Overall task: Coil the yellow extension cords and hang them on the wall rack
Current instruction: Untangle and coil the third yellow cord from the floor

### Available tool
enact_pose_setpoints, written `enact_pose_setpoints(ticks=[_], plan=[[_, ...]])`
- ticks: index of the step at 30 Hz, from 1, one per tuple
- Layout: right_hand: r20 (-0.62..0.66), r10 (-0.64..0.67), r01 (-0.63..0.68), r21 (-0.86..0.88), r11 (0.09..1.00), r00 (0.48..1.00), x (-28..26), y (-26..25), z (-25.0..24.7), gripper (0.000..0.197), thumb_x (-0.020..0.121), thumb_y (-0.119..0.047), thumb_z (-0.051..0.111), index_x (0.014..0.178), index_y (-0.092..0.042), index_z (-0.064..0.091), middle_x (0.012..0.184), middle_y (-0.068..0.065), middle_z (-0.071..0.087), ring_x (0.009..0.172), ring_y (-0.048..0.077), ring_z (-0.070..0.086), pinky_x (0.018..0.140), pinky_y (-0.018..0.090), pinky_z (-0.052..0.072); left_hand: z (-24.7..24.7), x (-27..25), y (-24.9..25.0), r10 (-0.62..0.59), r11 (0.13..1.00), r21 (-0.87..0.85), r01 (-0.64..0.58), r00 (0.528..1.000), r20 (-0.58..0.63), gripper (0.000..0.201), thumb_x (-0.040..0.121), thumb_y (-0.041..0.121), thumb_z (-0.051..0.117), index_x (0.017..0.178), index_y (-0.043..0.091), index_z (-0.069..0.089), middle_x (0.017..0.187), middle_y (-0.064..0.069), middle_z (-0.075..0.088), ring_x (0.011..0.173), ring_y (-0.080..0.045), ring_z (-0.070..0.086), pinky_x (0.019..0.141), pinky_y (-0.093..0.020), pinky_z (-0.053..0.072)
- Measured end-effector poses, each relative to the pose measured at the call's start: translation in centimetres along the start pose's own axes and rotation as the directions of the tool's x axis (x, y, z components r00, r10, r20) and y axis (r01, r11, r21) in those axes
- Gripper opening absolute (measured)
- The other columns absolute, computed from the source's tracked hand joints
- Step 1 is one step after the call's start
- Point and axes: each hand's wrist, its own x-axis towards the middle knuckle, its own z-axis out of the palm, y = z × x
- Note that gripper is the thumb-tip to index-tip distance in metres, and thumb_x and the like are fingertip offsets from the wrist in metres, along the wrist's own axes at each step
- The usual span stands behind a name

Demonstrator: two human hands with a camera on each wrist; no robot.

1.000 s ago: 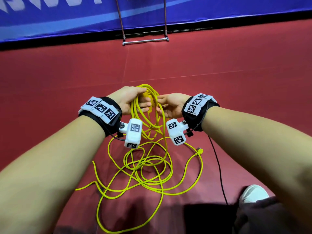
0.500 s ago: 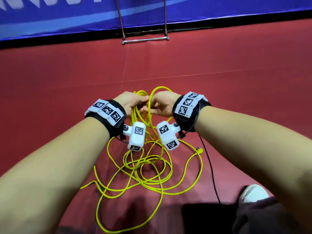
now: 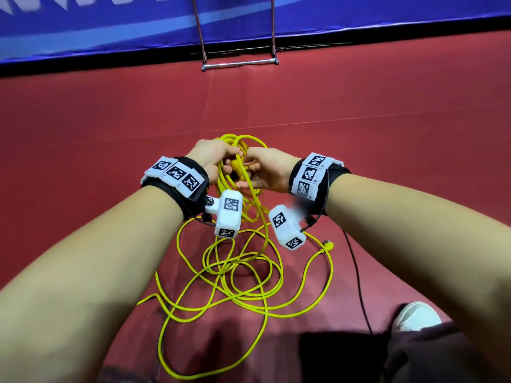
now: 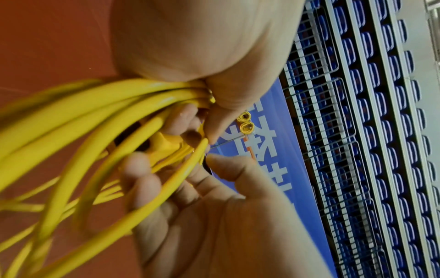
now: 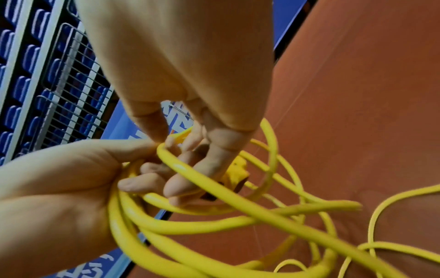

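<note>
Red floor [image 3: 387, 134] fills the head view. At centre, the left hand [image 3: 213, 161] clenches gathered loops of the yellow cord [image 3: 265, 272] while the right hand [image 3: 265, 172] pinches one strand. The slack below lies crossed over itself, so the next pull could snag it into a knot.

Black wrist straps [image 3: 193, 186], white tag-marked camera pods [image 3: 228, 217], white shoe [image 3: 416, 316].

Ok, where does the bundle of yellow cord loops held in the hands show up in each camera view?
Head view: cord bundle just above centre, gripped by the left hand, with the right hand beside it.
Left wrist view: left half, fanning out from the fist.
Right wrist view: lower left, under the left hand.
Shared landmark: the blue banner.
</note>
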Motion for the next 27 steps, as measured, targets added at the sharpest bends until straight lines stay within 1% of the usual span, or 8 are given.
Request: enact_pose_setpoints(ticks=[3, 6, 8, 12, 16, 19, 22, 27], plan=[[0.068, 0.001, 0.02, -0.307, 0.951, 0.998, -0.1, 0.4, -1.2, 0.01, 0.091, -0.002, 0.055, 0.084, -0.007, 0.05, 0.061, 0.008, 0.05, 0.057, 0.022, 0.061, 0.058, 0.028, 0.057, -0.8, 0.5, 0.5, 0.038, 0.99, -0.13, -0.051, 0.994, -0.104, 0.019, 0.086, -0.012, 0.055, 0.072, 0.002, 0.054, 0.065, -0.013, 0.055, 0.042, -0.013, 0.033, 0.038, -0.015, 0.025], [0.197, 0.15, -0.005, -0.589, 0.808, 0.969, -0.6, 1.8, -2.5, 0.007, 0.092, -0.003, 0.057, 0.086, -0.005, 0.054, 0.055, 0.008, 0.054, 0.053, 0.024, 0.062, 0.05, 0.024, 0.047, -3.0, 1.3, 1.1, 0.079, 0.965, -0.22, -0.143, 0.958, -0.277, 0.023, 0.082, -0.015, 0.051, 0.07, 0.004, 0.053, 0.064, -0.013, 0.05, 0.043, -0.014, 0.03, 0.04, -0.018, 0.022], [0.185, 0.219, -0.065, -0.603, 0.795, 0.958, -0.8, 3.2, -4.0, 0.01, 0.096, -0.008, 0.056, 0.086, -0.006, 0.057, 0.05, 0.003, 0.053, 0.05, 0.02, 0.061, 0.053, 0.027, 0.05, -4.9, 2.1, 1.5, 0.076, 0.95, -0.259, -0.172, 0.936, -0.344, 0.025, 0.081, -0.015, 0.051, 0.068, 0.006, 0.053, 0.064, -0.011, 0.051, 0.042, -0.014, 0.032, 0.039, -0.017, 0.022], [0.137, 0.186, -0.098, -0.486, 0.869, 0.973, -0.7, 4.2, -5.7, 0.017, 0.101, -0.017, 0.051, 0.089, -0.008, 0.059, 0.052, 0.003, 0.043, 0.052, 0.023, 0.062, 0.061, 0.031, 0.054, -7.4, 2.5, 1.1, 0.109, 0.973, -0.139, -0.184, 0.898, -0.427, 0.027, 0.083, -0.01, 0.06, 0.068, 0.011, 0.052, 0.068, -0.007, 0.061, 0.035, -0.011, 0.033, 0.036, -0.015, 0.024], [-0.13, -0.011, -0.044, -0.413, 0.91, 0.991, 0.3, 3.9, -5.3, 0.015, 0.102, -0.016, 0.049, 0.087, -0.016, 0.046, 0.054, 0.004, 0.039, 0.04, 0.018, 0.043, 0.046, 0.03, 0.05, -8.6, 3.4, -0.4, 0.095, 0.99, -0.055, -0.129, 0.906, -0.413, 0.026, 0.087, -0.001, 0.063, 0.067, 0.012, 0.053, 0.066, -0.005, 0.054, 0.046, -0.012, 0.034, 0.035, -0.015, 0.028], [-0.343, -0.174, -0.005, -0.463, 0.886, 0.923, 1.3, 3.7, -5.1, 0.018, 0.098, -0.013, 0.05, 0.081, -0.017, 0.045, 0.06, 0.007, 0.041, 0.041, 0.014, 0.033, 0.042, 0.023, 0.037, -8.9, 3.7, -1.0, 0.096, 0.993, -0.027, -0.112, 0.934, -0.345, 0.024, 0.091, 0.004, 0.061, 0.07, 0.013, 0.053, 0.065, -0.004, 0.054, 0.045, -0.011, 0.034, 0.037, -0.014, 0.026], [-0.365, -0.205, 0.0, -0.49, 0.872, 0.908, 1.7, 3.2, -4.6, 0.018, 0.095, -0.009, 0.054, 0.079, -0.015, 0.048, 0.059, 0.007, 0.042, 0.043, 0.015, 0.035, 0.043, 0.021, 0.032, -8.8, 3.9, -1.2, 0.099, 0.991, -0.066, -0.12, 0.959, -0.266, 0.021, 0.093, 0.013, 0.06, 0.073, 0.016, 0.056, 0.06, -0.001, 0.059, 0.045, -0.011, 0.034, 0.04, -0.014, 0.025], [-0.402, -0.235, -0.122, -0.688, 0.715, 0.885, 2.0, 1.9, -4.6, 0.016, 0.092, -0.018, 0.063, 0.078, -0.013, 0.056, 0.072, 0.012, 0.058, 0.064, 0.028, 0.056, 0.06, 0.04, 0.052, -7.3, 3.5, -0.9, 0.131, 0.99, -0.02, -0.14, 0.96, -0.248, 0.022, 0.098, 0.018, 0.055, 0.076, 0.015, 0.052, 0.067, -0.002, 0.054, 0.046, -0.011, 0.035, 0.037, -0.012, 0.026]])
